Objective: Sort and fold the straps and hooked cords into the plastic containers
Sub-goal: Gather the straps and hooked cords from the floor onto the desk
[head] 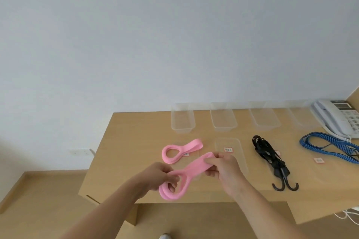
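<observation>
A folded pink strap [191, 170] hangs in the air above the table's front edge. My left hand [159, 177] grips its looped lower end with curled fingers. My right hand [223, 169] pinches its upper end. A second pink strap [179, 150] lies folded on the table behind, on a clear lid. A black hooked cord [270, 156] lies bundled to the right, its two hooks towards the front. A blue hooked cord [330, 144] lies at the far right. Several clear plastic containers [182, 120] stand in a row at the back of the table.
A white desk telephone [334, 117] sits at the back right corner. A clear lid with a pink label [229, 149] lies mid-table, and another pink label [318, 160] lies near the blue cord. The wooden table [126, 151] ends at the left; white cables hang at its right front.
</observation>
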Available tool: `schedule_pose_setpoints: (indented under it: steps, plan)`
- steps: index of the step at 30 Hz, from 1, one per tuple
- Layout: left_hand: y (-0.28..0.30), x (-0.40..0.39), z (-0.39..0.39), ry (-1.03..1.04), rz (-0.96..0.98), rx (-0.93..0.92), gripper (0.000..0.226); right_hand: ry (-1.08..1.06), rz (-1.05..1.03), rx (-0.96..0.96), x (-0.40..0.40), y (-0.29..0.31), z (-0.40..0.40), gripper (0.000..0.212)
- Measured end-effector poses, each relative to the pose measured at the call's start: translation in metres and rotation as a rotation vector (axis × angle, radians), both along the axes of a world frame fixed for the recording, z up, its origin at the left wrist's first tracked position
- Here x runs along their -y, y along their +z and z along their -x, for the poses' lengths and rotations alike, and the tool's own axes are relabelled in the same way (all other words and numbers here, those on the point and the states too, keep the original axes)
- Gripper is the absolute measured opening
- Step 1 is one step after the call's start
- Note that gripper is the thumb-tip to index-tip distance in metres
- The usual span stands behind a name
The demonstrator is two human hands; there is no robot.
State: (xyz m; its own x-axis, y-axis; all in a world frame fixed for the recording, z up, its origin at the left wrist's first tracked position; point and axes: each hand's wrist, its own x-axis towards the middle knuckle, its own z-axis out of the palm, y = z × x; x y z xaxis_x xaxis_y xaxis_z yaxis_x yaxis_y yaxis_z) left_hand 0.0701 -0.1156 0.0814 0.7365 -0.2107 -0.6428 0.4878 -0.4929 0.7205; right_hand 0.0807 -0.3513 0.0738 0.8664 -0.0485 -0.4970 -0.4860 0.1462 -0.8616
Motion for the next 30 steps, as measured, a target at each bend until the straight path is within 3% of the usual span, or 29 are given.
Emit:
schedule_pose_setpoints:
  steps: [4,10,21,24,26,30]
  plan:
    - [-0.027,-0.020,-0.035,0.239,0.004,-0.001,0.027,-0.011,0.141,-0.028,-0.005,-0.018,-0.018,0.007]
    - [-0.059,-0.033,-0.089,0.326,0.008,0.000,0.032,0.006,0.362,-0.068,-0.020,-0.036,-0.059,0.010]
    - [-0.089,-0.036,-0.133,0.042,-0.212,-0.067,0.032,0.098,0.685,-0.147,-0.031,-0.071,-0.094,0.008]
    - [-0.092,-0.030,-0.134,-0.032,-0.327,-0.002,0.038,0.138,0.852,-0.158,-0.030,-0.079,-0.092,0.026]
    - [-0.091,-0.028,-0.131,-0.065,-0.398,0.053,0.042,0.096,0.914,-0.099,-0.032,-0.077,-0.089,0.030]
    - [-0.087,-0.030,-0.119,0.043,-0.404,0.173,0.035,0.135,0.932,0.121,-0.039,-0.066,-0.081,0.015]
